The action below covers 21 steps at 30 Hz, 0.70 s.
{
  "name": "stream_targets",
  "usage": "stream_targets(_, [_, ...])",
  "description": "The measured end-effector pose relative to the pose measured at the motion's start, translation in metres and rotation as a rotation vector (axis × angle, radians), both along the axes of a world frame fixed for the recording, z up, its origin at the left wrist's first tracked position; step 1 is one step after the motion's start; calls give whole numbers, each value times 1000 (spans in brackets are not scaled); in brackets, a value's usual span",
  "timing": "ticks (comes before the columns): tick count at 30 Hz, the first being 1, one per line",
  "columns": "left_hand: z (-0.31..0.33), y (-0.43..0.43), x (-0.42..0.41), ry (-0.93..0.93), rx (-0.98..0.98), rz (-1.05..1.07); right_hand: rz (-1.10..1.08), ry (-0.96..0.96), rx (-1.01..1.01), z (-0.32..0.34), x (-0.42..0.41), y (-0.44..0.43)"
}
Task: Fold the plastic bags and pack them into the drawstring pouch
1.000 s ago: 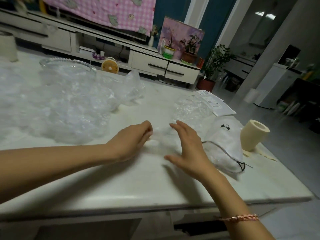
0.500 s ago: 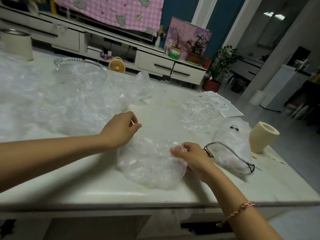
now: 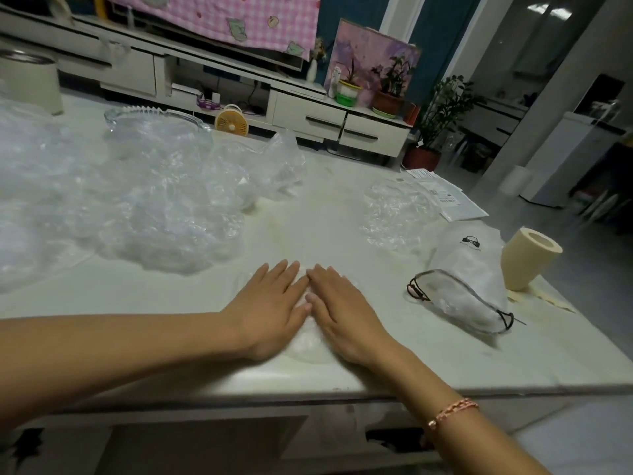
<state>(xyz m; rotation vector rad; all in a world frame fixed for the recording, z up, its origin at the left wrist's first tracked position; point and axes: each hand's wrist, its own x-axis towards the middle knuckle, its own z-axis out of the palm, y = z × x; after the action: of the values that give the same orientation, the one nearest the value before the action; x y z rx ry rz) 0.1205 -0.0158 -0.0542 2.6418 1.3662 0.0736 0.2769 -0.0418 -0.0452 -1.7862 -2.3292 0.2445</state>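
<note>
Clear plastic bag (image 3: 307, 349) near table (image 3: 205, 382) front edge, likely flimsy, slippery; left hand (image 3: 270, 310), right hand (image 3: 342, 311) flat, pressing it; pinch corners.

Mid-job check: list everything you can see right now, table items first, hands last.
flattened bag: one, clear, near table edge, under both hands
bag pile: many, clear, table left
loose bag: one, clear, beyond the pouch
drawstring pouch: one, whitish, dark cord, right of the hands, mouth open
paper roll: one, cream, right of pouch
leaflets: few, white, far right
glass dish: one, clear, behind the pile
canister: one, cream, far left
table: one, white
fan: one, yellow, beyond the table
bracelet: one, pink, right wrist
left grip: hand flat, pressing the flattened bag
right grip: hand flat, pressing it too
</note>
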Motion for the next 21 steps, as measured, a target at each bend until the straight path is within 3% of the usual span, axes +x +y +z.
stream_targets(3, [-2,-2,-11,38,-23,12,-10,-120,-97,0,15,-1])
stream_targets(9, [1,-7,-14,15,-33,13,-12,-176,-137,-4,22,-5])
stream_targets(11, [2,-10,-17,-57,11,4,-21,-67,-31,-1,23,-8])
stream_targets(14, [5,-15,-29,-277,224,-113,-51,283,185,17,31,-21])
stream_targets(16, [3,-18,-38,-384,328,-183,5,434,105,25,37,-33])
stream_targets(19, [-3,-24,-45,-455,237,-191,160,233,12,17,39,-44])
stream_targets(21, [-5,-22,-52,-460,167,-185,199,142,98,5,38,-41])
